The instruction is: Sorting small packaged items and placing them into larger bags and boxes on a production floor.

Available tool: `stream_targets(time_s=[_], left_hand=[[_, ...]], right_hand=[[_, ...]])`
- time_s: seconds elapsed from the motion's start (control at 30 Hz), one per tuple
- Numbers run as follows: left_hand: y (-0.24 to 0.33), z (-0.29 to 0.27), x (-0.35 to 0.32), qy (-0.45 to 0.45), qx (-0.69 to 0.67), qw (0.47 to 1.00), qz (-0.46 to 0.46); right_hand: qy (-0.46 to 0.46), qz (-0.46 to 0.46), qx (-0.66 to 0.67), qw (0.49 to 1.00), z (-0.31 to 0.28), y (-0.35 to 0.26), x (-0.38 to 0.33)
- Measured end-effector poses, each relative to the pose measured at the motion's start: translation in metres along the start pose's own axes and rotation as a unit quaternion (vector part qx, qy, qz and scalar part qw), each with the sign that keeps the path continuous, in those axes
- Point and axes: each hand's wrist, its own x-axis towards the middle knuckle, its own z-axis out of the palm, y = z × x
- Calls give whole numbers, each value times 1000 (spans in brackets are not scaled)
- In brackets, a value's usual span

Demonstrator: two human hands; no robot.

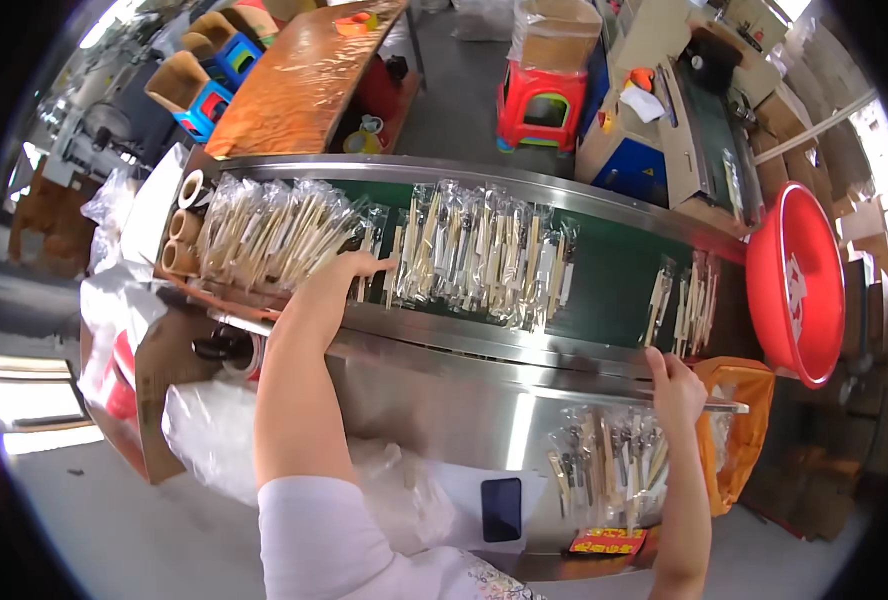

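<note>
- While the green conveyor belt (pixel 614 262) sits loaded with clear cutlery packets, the person leans over its steel frame (pixel 444 345) with both arms out.
- Far left, cardboard tubes (pixel 182 240) lie stacked at the belt's end, with crumpled plastic bags (pixel 214 440) hanging below them.
- Next along, a fanned heap of packets (pixel 264 235) crowds the left part of the belt, overlapping and skewed.
- The left hand (pixel 349 270) lies flat, fingers stretched and open, resting on the packets at the heap's right edge; it grips nothing that I can see.
- Beside it, the middle batch of packets (pixel 484 262) stands in a tidier row across the belt.
- By my reading, the sorting or spreading step is in hand: that left hand looks set to push or draw packets out of the heap, which would call for a light sweep that keeps them from sliding off the near edge.
- Further right, a small cluster of packets (pixel 689 300) lies apart from the rest.
- The right hand (pixel 676 385) curls over the frame's front rail, fingers bent on the edge, seemingly bracing.
- Below it, more packets (pixel 609 465) hang in a bag; a red basin (pixel 799 290) stands at the far right.
</note>
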Motion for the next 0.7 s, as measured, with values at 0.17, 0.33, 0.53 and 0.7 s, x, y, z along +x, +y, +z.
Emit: stream_targets(time_s=[0.17,0.33,0.53,0.7], left_hand=[[-34,37,99,54,-3,998,-45],[-20,35,94,240,-40,957,-159],[89,39,87,233,-227,946,1],[131,55,88,120,-266,948,127]], right_hand=[[-42,22,-21,999,2,1,3],[-307,-50,69,948,28,-1,59],[-192,64,144,969,213,-88,197],[-115,42,144,982,273,-183,170]])
